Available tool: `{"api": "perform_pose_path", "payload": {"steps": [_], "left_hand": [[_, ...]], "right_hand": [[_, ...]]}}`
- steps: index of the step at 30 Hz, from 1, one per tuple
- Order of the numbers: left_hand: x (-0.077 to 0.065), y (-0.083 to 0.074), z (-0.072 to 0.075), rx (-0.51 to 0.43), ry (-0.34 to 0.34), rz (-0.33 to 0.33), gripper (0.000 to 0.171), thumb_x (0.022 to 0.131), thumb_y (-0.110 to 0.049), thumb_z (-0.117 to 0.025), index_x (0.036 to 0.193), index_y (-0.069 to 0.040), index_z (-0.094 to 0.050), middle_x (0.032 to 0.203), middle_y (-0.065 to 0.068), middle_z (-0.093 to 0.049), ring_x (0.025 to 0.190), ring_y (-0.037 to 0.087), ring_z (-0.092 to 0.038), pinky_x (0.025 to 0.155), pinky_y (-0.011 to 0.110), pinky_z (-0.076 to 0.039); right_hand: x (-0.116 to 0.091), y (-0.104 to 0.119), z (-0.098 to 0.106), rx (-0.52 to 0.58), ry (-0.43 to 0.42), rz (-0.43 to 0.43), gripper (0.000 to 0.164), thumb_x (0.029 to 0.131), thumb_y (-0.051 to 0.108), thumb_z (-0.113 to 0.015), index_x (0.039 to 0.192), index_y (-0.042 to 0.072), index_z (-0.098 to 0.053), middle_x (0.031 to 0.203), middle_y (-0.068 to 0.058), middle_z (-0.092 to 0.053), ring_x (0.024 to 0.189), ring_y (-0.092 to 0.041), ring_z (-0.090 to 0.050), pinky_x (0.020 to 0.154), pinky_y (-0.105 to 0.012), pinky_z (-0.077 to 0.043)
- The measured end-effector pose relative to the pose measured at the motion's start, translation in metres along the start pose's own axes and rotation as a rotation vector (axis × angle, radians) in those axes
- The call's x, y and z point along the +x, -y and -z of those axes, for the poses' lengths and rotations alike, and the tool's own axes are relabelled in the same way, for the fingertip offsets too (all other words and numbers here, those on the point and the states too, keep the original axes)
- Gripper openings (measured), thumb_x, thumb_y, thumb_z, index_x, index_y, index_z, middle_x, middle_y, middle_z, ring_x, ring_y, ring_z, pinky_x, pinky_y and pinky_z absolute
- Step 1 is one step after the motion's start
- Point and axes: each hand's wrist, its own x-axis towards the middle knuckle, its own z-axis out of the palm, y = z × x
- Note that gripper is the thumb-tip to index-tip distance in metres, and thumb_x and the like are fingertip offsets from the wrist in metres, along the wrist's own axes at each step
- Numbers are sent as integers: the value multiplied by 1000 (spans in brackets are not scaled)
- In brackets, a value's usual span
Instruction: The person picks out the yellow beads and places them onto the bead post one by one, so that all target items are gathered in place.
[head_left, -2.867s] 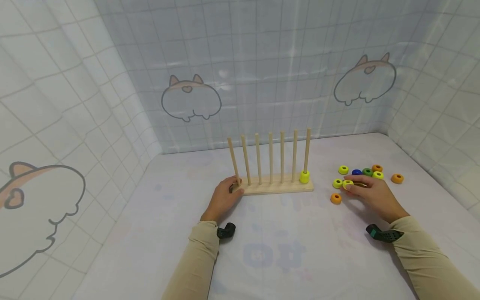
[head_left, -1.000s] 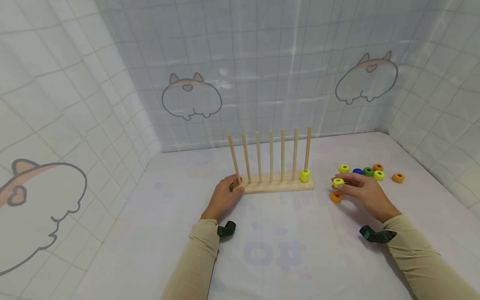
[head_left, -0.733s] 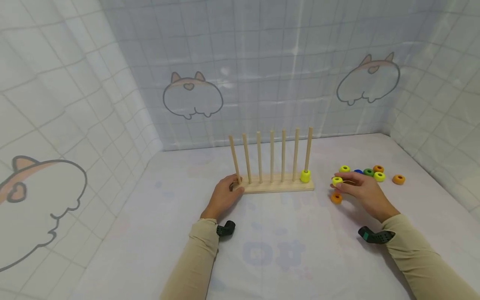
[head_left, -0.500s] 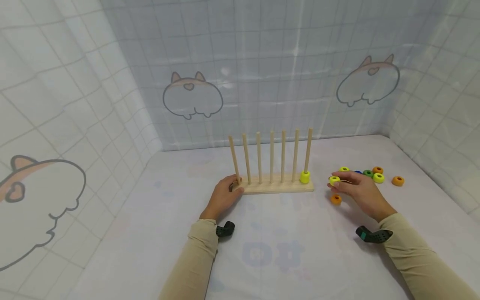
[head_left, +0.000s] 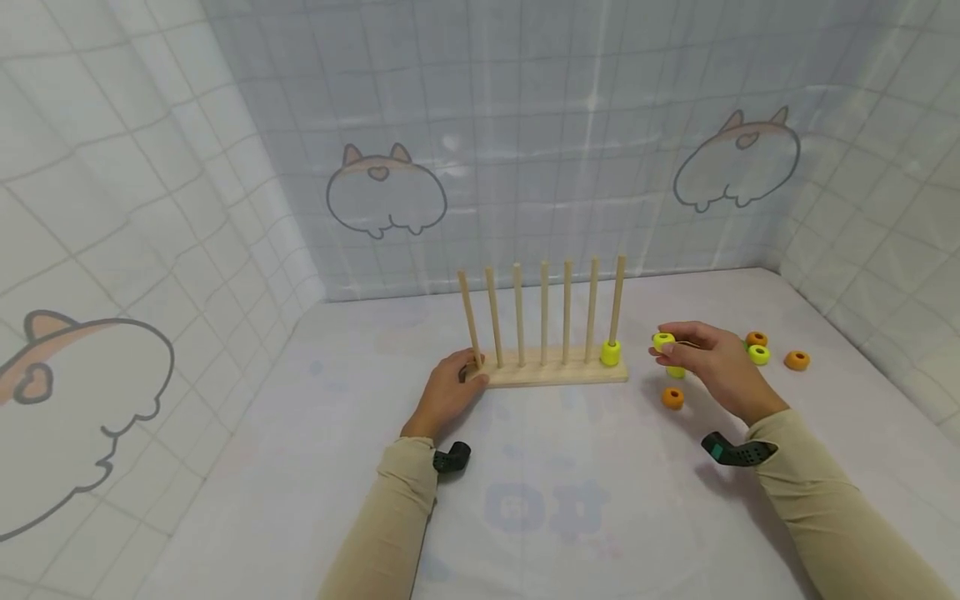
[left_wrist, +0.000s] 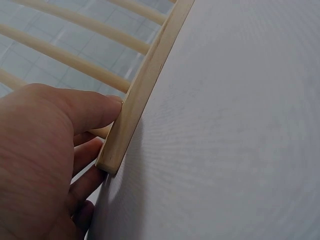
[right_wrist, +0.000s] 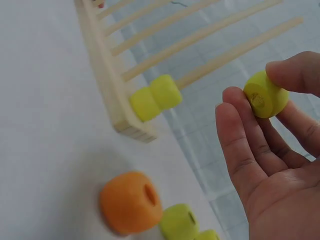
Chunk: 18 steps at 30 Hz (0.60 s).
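My left hand (head_left: 447, 392) grips the left end of a wooden peg rack (head_left: 555, 377), thumb on its front edge in the left wrist view. Several upright pegs stand on the rack, and the rightmost carries two stacked yellow beads (right_wrist: 155, 97). Right of the rack, my right hand (head_left: 708, 362) pinches a yellow bead (right_wrist: 266, 94) between thumb and fingers, held above the table. Its hole shows in the right wrist view. Below that hand lie another yellow bead (head_left: 676, 372) and an orange bead (head_left: 672, 398), both on the table.
Farther right on the table (head_left: 525, 533) lie a yellow bead (head_left: 759, 355) and two orange beads, one at the far right (head_left: 797, 360). A green bead is mostly hidden behind my right hand. A tiled-pattern sheet (head_left: 525, 167) stands behind the rack.
My right hand took up a yellow bead from the group, moved left with it, and has now lifted it higher. My left hand stays on the rack's end.
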Motion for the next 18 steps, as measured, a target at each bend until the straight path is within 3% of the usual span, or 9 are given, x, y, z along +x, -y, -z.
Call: {"api": "perform_pose_path", "payload": {"steps": [4, 9, 11, 18], "left_hand": [[0, 1, 0, 19, 0, 2, 40, 96, -21, -69, 133, -8, -63, 146, 13, -52, 136, 33, -45, 110, 48, -40], [0, 0, 0, 20, -3, 5, 41, 96, -21, -69, 134, -6, -62, 146, 13, -52, 136, 32, -45, 111, 47, -39], [-1, -1, 0, 16, -4, 7, 42, 96, -20, -69, 134, -6, -62, 146, 14, -52, 136, 33, -45, 110, 47, -40], [-1, -2, 0, -4, -4, 9, 41, 96, -20, -68, 134, -6, -62, 147, 13, -51, 135, 32, -46, 107, 46, -44]], "right_hand": [[3, 8, -2, -41, -33, 6, 50, 102, 37, -58, 143, 9, -52, 126, -13, -66, 104, -14, -68, 91, -23, -53], [6, 15, -7, -19, -58, 14, 50, 102, 38, -59, 142, 9, -53, 126, -11, -67, 105, -15, -69, 97, -30, -52], [8, 17, -9, 4, -62, 19, 48, 102, 36, -60, 140, 9, -55, 126, -11, -67, 105, -15, -69, 99, -34, -52], [11, 22, -12, 151, -57, 103, 43, 102, 24, -62, 137, 2, -55, 126, -15, -63, 107, -16, -68, 93, -26, -53]]}}
